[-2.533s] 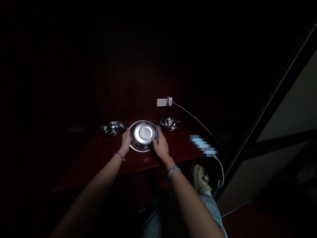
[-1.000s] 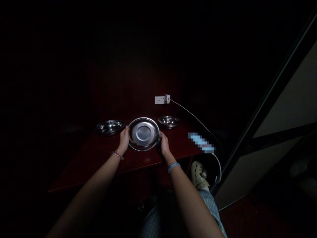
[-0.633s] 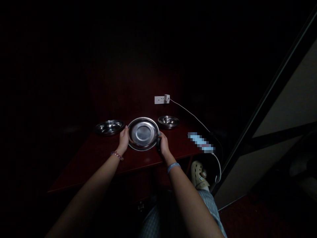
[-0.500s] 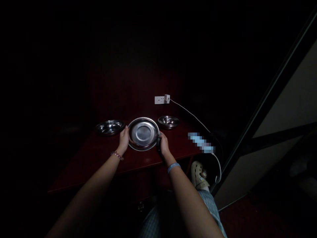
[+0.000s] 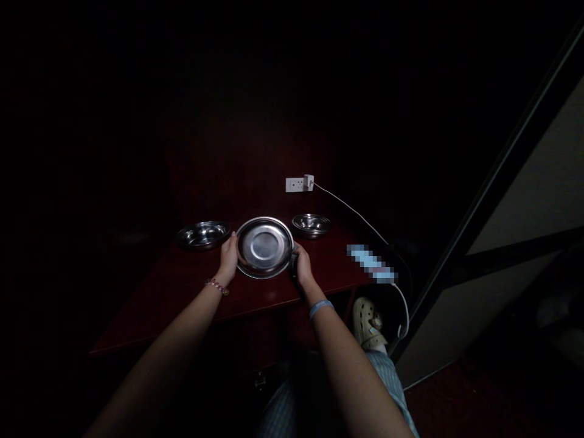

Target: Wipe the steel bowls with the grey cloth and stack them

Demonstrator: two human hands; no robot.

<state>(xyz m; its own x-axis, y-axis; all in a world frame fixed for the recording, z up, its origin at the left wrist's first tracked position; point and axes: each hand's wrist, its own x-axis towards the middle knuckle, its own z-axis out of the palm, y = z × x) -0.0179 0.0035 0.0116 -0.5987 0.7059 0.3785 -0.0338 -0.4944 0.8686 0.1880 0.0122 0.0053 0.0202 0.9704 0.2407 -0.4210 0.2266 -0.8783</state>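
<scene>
A round shiny metal plate (image 5: 265,246) is held up over the dark red table (image 5: 182,292), its inner face turned toward me. My left hand (image 5: 229,258) grips its left rim, with the thumb near the edge. On the right side my right hand (image 5: 302,264) is closed on the rim, and a dark object too dim to identify shows beside it. Left of the plate sits a wide metal bowl (image 5: 203,234). A smaller metal bowl or stack of bowls (image 5: 311,225) stands behind to the right.
A wall socket (image 5: 294,185) holds a white plug (image 5: 309,181); its cable runs right and down. A blurred blue object (image 5: 371,263) lies at the table's right end. Below it is a foot in a beige clog (image 5: 365,319). A framed panel (image 5: 515,261) slopes on the right.
</scene>
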